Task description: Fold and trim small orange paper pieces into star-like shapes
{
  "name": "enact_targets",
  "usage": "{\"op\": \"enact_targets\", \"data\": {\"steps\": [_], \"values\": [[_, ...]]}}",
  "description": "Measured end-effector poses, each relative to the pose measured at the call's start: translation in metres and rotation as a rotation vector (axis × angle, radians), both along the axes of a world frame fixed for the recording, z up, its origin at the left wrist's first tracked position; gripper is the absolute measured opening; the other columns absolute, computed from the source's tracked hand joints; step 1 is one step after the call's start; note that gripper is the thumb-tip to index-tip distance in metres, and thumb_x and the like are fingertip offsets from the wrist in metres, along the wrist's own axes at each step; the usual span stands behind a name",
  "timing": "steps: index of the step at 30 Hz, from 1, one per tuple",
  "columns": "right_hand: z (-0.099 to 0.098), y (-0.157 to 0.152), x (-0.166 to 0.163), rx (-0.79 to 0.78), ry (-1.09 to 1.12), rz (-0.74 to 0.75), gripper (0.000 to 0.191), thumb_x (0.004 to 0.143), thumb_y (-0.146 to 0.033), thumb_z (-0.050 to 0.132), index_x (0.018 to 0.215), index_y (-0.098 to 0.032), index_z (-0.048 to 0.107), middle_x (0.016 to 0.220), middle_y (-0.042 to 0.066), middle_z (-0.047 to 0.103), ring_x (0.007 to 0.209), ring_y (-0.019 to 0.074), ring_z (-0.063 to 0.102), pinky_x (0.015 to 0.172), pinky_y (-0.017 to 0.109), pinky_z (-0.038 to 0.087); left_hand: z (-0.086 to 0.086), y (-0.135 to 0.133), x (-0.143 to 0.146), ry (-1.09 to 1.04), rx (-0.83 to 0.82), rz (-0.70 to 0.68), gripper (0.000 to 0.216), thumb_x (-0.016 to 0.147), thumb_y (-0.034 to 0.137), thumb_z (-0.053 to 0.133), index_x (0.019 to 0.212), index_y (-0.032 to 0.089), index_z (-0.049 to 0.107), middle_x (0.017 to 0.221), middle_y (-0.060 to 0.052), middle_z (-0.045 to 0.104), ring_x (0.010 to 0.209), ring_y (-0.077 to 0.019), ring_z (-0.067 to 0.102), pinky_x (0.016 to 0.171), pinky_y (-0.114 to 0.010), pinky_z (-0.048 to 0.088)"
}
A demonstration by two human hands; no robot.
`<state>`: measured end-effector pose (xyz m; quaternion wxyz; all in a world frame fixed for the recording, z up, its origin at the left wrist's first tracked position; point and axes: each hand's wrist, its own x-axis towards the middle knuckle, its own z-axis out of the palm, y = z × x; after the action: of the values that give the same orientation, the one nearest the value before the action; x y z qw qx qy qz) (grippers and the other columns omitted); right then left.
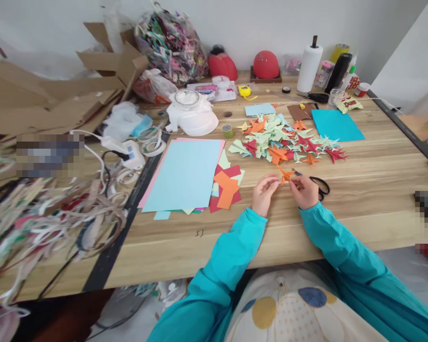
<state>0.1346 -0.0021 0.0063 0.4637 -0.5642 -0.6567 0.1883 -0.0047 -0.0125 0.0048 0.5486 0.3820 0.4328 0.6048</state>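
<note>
Low over the front of the table, both my hands meet at a small folded orange paper plane (286,175). My left hand (265,194) pinches its left side between thumb and fingertips. On the other side, my right hand (305,192) has its fingers closed on the plane's right edge. Black-handled scissors (324,188) lie partly hidden behind my right hand. Just beyond my hands is a heap of folded paper planes (271,135) in pale green, orange, red and blue. Left of my left hand lie orange (228,189) and red paper offcuts.
A stack of coloured paper sheets (185,173) is at left, near a white cap (194,114). Bright blue paper (337,124) lies at right. Behind stand a white paper roll (309,69) and red domes (266,64). Tangled strips (57,223) and a power strip (132,154) cover the far left.
</note>
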Motion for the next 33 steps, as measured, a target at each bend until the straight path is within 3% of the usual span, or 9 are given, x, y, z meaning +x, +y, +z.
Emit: {"op": "enact_targets", "data": {"steps": [3, 10, 19, 23, 26, 29, 33], "values": [[0.0012, 0.0000, 0.0014, 0.064, -0.058, -0.030, 0.014, 0.076, -0.031, 0.055, 0.077, -0.018, 0.062, 0.066, 0.005, 0.063, 0.052, 0.0137, 0.055, 0.050, 0.027, 0.046, -0.0014, 0.0007, -0.0003, 0.138, 0.020, 0.040, 0.018, 0.062, 0.030, 0.071, 0.068, 0.015, 0.063, 0.100, -0.008, 0.060, 0.099, -0.0195, 0.054, 0.086, -0.032, 0.044], [-0.0014, -0.0011, 0.0013, 0.146, -0.164, 0.014, 0.013, 0.078, -0.029, 0.053, 0.076, -0.020, 0.061, 0.066, 0.004, 0.063, 0.058, 0.0154, 0.057, 0.058, 0.028, 0.047, -0.0022, 0.0005, 0.0025, 0.277, 0.135, 0.059, 0.012, 0.065, 0.027, 0.068, 0.064, 0.016, 0.063, 0.089, -0.007, 0.060, 0.090, -0.0179, 0.056, 0.083, -0.034, 0.042], [-0.0008, -0.0011, 0.0029, 0.184, -0.208, -0.001, 0.013, 0.079, -0.027, 0.051, 0.077, -0.020, 0.061, 0.066, 0.005, 0.062, 0.063, 0.0169, 0.058, 0.061, 0.029, 0.046, -0.0037, -0.0007, 0.0004, 0.300, 0.104, -0.001, 0.028, 0.067, 0.029, 0.066, 0.050, 0.015, 0.048, 0.082, -0.005, 0.060, 0.084, -0.0157, 0.056, 0.081, -0.031, 0.042], [-0.0001, -0.0004, 0.0046, 0.192, -0.186, -0.026, 0.012, 0.079, -0.028, 0.052, 0.077, -0.020, 0.062, 0.066, 0.004, 0.062, 0.061, 0.0160, 0.057, 0.059, 0.028, 0.046, -0.0025, 0.0007, -0.0022, 0.212, 0.071, 0.017, 0.020, 0.069, 0.033, 0.064, 0.065, 0.016, 0.053, 0.090, -0.005, 0.060, 0.080, -0.0140, 0.057, 0.076, -0.029, 0.045], [0.0003, -0.0004, 0.0052, 0.192, -0.183, -0.028, 0.013, 0.079, -0.029, 0.052, 0.078, -0.020, 0.062, 0.066, 0.004, 0.062, 0.059, 0.0153, 0.057, 0.058, 0.027, 0.046, -0.0010, 0.0020, -0.0031, 0.123, 0.058, -0.057, 0.025, 0.066, 0.033, 0.067, 0.082, 0.017, 0.058, 0.095, -0.006, 0.061, 0.078, -0.0141, 0.058, 0.073, -0.029, 0.048], [0.0001, -0.0007, 0.0051, 0.187, -0.195, -0.013, 0.013, 0.079, -0.029, 0.052, 0.079, -0.020, 0.062, 0.067, 0.004, 0.063, 0.058, 0.0150, 0.057, 0.057, 0.028, 0.047, -0.0003, 0.0025, -0.0021, 0.061, 0.027, -0.140, 0.026, 0.064, 0.034, 0.068, 0.079, 0.016, 0.060, 0.092, -0.007, 0.063, 0.076, -0.0147, 0.059, 0.069, -0.030, 0.050], [-0.0003, -0.0009, 0.0046, 0.168, -0.192, 0.003, 0.014, 0.079, -0.029, 0.052, 0.079, -0.020, 0.062, 0.069, 0.005, 0.064, 0.060, 0.0156, 0.058, 0.059, 0.029, 0.048, -0.0015, 0.0025, -0.0012, 0.087, 0.017, -0.133, 0.024, 0.063, 0.034, 0.069, 0.074, 0.015, 0.061, 0.086, -0.006, 0.064, 0.070, -0.0124, 0.058, 0.067, -0.028, 0.050]]}}
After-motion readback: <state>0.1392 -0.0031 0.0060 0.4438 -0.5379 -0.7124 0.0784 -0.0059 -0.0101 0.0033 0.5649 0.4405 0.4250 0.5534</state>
